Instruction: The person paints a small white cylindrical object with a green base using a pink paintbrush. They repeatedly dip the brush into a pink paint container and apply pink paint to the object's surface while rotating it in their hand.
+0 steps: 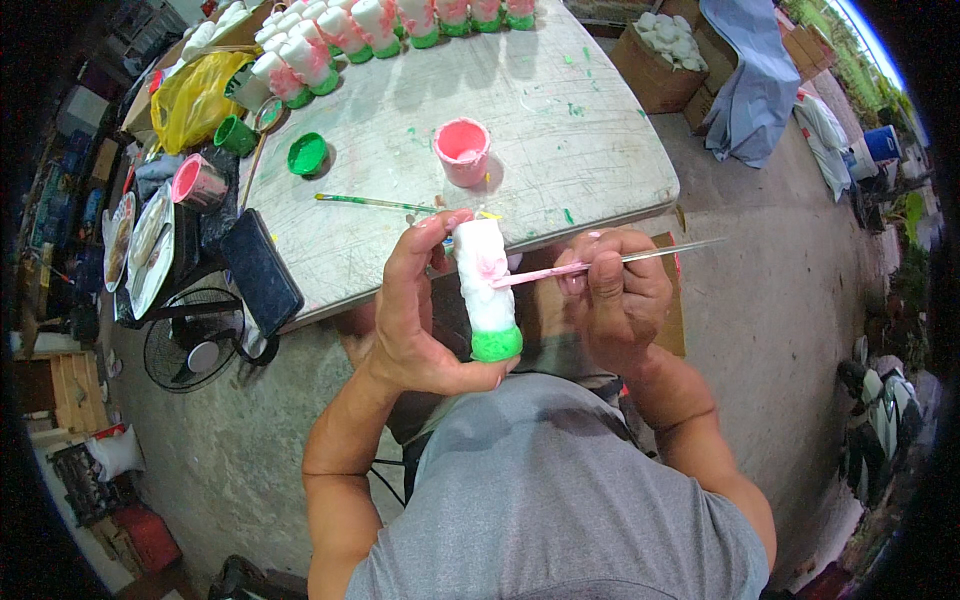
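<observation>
Well, over at the left of the frame a pink-smeared tub (203, 187) sits below a yellow bag (197, 98), with a green cup (236, 136) at the tub's right. Across the upper left of the desk (565, 135) stand rows of white pieces with pink daubs and green bases (372, 26). A small green dish (308, 154) comes next, and lower down lies a loose brush (375, 203). In the centre, just off the desk's near edge, the left hand (408, 325) holds a white cylinder (482, 300), thumb under its green base and fingertips at its top, tilted slightly. A pink pot (463, 162) stands above it. To the right, the right hand (625, 298) pinches a paintbrush (545, 273), its pink-coated end touching the cylinder's pink patch. At the upper right a cardboard box (645, 88) holds a heap of white forms (672, 40).

As I judge it, pink is being daubed onto the white body, a step barely begun, since most of the visible side is white. The next move seems to call for light strokes, then a turn of the cylinder by the left fingers.
</observation>
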`<action>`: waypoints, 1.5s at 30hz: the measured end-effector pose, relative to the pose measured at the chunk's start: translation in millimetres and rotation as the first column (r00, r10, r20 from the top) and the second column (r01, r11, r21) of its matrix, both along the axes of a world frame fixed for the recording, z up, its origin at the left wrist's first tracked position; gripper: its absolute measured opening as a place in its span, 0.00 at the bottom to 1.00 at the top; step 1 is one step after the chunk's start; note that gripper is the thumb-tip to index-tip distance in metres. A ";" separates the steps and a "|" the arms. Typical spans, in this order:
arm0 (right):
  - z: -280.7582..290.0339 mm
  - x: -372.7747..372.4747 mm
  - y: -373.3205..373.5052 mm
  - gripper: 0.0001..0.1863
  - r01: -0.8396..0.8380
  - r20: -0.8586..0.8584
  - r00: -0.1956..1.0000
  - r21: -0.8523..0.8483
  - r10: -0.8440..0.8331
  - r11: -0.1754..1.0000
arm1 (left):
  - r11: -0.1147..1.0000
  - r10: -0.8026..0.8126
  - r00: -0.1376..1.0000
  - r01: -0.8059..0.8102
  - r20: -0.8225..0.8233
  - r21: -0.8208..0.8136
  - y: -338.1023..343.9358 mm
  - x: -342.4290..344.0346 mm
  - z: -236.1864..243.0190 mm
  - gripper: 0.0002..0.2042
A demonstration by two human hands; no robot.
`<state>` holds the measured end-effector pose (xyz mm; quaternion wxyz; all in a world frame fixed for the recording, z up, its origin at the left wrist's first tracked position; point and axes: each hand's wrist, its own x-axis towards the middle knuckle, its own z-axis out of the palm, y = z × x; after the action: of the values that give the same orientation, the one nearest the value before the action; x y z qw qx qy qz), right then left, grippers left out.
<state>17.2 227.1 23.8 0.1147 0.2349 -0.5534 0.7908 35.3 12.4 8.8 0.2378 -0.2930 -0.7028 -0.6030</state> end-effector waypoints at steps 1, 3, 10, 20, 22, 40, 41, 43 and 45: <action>-2.9 0.9 0.9 0.10 0.026 0.011 1.000 -0.012 -0.026 1.000 | 1.000 -0.012 1.000 0.012 0.001 0.006 -0.5 -0.9 -1.2 0.62; -4.2 2.3 1.2 0.10 0.048 0.050 0.998 -0.068 -0.044 0.997 | 0.999 -0.037 0.999 0.037 0.004 0.019 -1.9 -2.7 -2.4 0.63; 1.2 1.8 -6.1 0.08 -0.056 0.020 0.998 -0.160 0.060 0.986 | 0.999 -0.051 0.999 0.051 0.006 0.016 1.9 -2.9 0.2 0.64; -0.2 0.9 -1.6 0.09 -0.057 -0.017 0.998 -0.100 0.056 0.993 | 0.997 -0.061 0.998 0.060 0.029 0.044 4.3 -3.3 -2.2 0.64; 0.4 -1.0 1.4 0.09 -0.023 -0.004 1.000 -0.100 0.023 0.995 | 0.997 -0.067 0.997 0.065 0.040 0.049 3.5 -3.5 -1.1 0.64; 27.9 15.4 19.3 0.10 0.247 -0.521 0.851 0.508 0.066 0.825 | 0.942 0.260 0.955 -0.284 -0.145 -0.181 10.3 2.7 20.3 0.56; 28.0 14.9 18.4 0.09 0.262 -0.532 0.845 0.503 0.056 0.824 | 0.938 0.263 0.951 -0.292 -0.163 -0.189 9.8 2.1 21.0 0.55; 27.4 14.1 15.8 0.07 0.293 -0.555 0.831 0.491 0.035 0.821 | 0.928 0.273 0.942 -0.311 -0.196 -0.204 9.4 1.3 21.3 0.55; 24.6 18.8 11.2 0.07 0.302 -0.556 0.831 0.462 0.007 0.834 | 0.916 0.290 0.929 -0.339 -0.229 -0.216 9.4 0.8 21.2 0.55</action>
<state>36.0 238.3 48.3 0.2582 0.4231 -0.7124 0.4967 36.1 21.9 30.0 0.3594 -0.2602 -0.7855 -0.4314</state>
